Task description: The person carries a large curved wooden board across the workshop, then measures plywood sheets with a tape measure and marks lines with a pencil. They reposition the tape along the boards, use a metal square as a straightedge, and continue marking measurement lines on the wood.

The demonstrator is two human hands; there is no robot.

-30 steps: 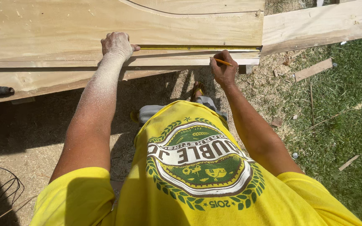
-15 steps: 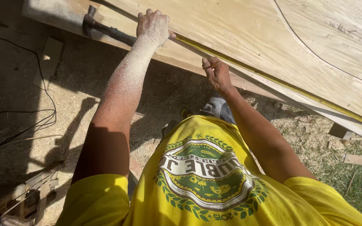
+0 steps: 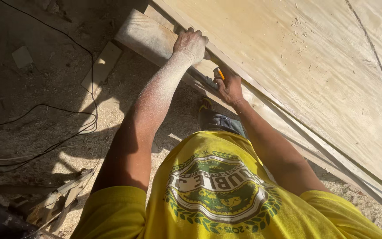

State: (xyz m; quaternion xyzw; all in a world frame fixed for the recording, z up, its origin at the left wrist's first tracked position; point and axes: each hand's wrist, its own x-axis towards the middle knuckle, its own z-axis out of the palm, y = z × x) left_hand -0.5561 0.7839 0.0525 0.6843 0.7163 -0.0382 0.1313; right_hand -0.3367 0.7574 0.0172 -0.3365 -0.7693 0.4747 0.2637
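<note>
Both hands reach forward: left hand (image 3: 191, 44) pressing the plywood sheet (image 3: 315, 75) (fingers curled), right hand (image 3: 228, 86) gripping a pencil (image 3: 220, 73).

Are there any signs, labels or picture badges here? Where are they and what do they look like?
Round green and white printed emblem: on the chest of the person's yellow shirt, a ring of green leaves around a white band and a green middle.
No packages, signs or screens show anywhere else.

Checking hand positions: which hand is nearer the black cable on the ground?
Left. The left hand grips the plywood sheet's edge, on the black cable's side; the right hand, with the pencil, is farther.
</note>
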